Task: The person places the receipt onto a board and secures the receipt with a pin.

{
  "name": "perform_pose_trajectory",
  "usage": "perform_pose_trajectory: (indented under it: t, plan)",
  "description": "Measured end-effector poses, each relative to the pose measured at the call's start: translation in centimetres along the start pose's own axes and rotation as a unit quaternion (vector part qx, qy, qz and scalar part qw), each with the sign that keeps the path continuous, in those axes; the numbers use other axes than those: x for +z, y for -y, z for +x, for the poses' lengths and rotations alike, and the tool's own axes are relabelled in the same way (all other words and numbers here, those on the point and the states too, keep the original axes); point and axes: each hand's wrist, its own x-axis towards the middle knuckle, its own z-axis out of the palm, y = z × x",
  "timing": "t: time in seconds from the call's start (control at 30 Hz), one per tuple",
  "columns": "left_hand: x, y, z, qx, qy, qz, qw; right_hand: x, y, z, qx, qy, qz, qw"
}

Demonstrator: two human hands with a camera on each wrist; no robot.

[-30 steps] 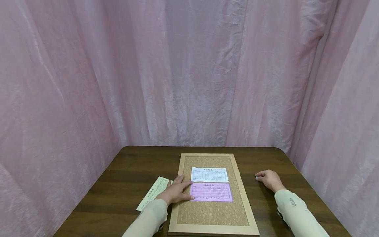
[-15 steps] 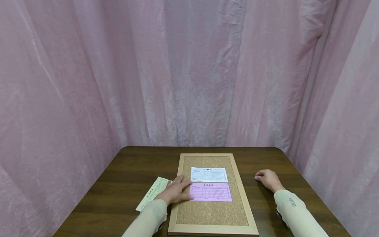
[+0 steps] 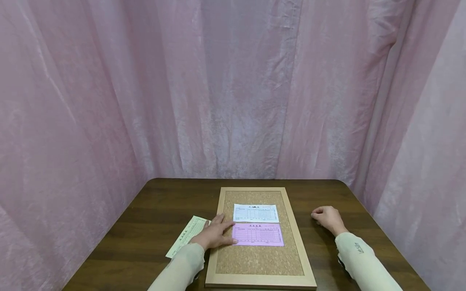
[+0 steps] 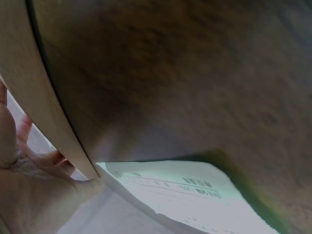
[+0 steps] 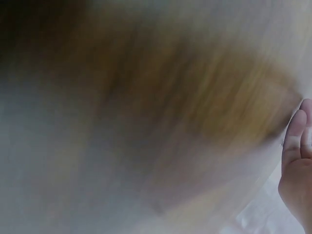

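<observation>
Lying long side crosswise, the purple slip (image 3: pixel 259 235) seemingly touches the left hand (image 3: pixel 213 235).

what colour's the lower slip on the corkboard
The lower slip is light purple; the head view shows it best.

The board (image 3: pixel 260 260) lies on the surface (image 3: pixel 165 202) before the curtain (image 3: pixel 233 101), a far slip (image 3: pixel 255 214) just behind a near slip (image 3: pixel 257 235) on it, the left hand (image 3: pixel 214 235) across the board's left edge, a side slip (image 3: pixel 187 236) to its left, and the right hand (image 3: pixel 329 219) apart on its right
</observation>
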Motion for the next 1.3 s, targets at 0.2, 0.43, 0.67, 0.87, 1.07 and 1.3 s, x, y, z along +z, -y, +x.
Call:
perform_pose_trajectory:
  t: [0.2,0.43,0.67,0.87,1.07,1.3]
  plan:
    - [0.0,0.0,0.0,0.0,0.004,-0.004,1.0,0.4,0.5,0.2,0.014,-0.007,0.043,0.999]
    - [-0.1,-0.1,0.2,-0.001,0.006,-0.003,1.0,0.8,1.2,0.5,0.012,-0.03,0.078,0.996]
    - [-0.2,-0.1,0.1,0.002,0.005,-0.001,1.0,1.3,2.3,0.5,-0.015,-0.038,0.072,0.997]
    - [-0.2,-0.2,-0.1,0.006,0.0,-0.002,1.0,1.8,3.4,0.4,-0.029,-0.043,0.103,0.993]
    - [-0.2,-0.1,0.0,0.006,-0.001,-0.001,1.0,2.3,4.3,0.2,-0.032,-0.042,0.131,0.99]
    - [0.0,0.0,0.1,0.004,0.001,-0.002,1.0,3.0,5.4,0.0,-0.053,-0.035,0.158,0.985]
